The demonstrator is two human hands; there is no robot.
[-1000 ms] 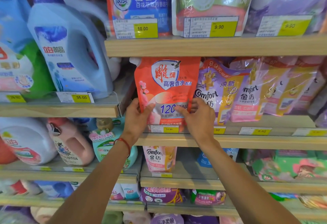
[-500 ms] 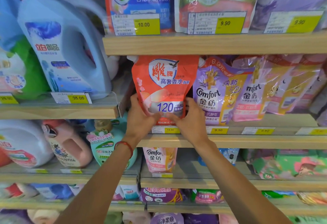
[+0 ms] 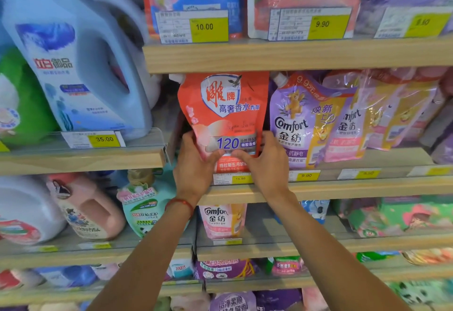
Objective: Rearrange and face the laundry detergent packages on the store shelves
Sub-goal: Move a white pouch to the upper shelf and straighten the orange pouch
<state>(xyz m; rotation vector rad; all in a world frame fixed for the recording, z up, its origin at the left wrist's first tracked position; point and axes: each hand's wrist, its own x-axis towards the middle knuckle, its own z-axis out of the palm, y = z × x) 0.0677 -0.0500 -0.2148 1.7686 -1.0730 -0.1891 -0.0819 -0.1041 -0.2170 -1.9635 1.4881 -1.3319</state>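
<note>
I see both hands up at the middle shelf (image 3: 343,189), clasping the lower part of the red-orange detergent pouch (image 3: 224,112). The left hand (image 3: 193,166) grasps the pouch at its 7 o'clock corner and the right hand (image 3: 267,163) at its 5 o'clock corner. Both thumbs lie across the front under the "120" band, and the other fingers are hidden behind it. The pouch stands upright with its printed face toward me, its top just under the shelf board at 12 o'clock. Just beside it at 3 o'clock leans a purple Comfort pouch (image 3: 291,124). At 9 o'clock, on the neighbouring shelf, stands a pale blue jug (image 3: 81,65). At 6 o'clock the 14.90 price tag (image 3: 232,178) sits on the shelf edge. A red cord (image 3: 180,204) circles my left wrist.
</note>
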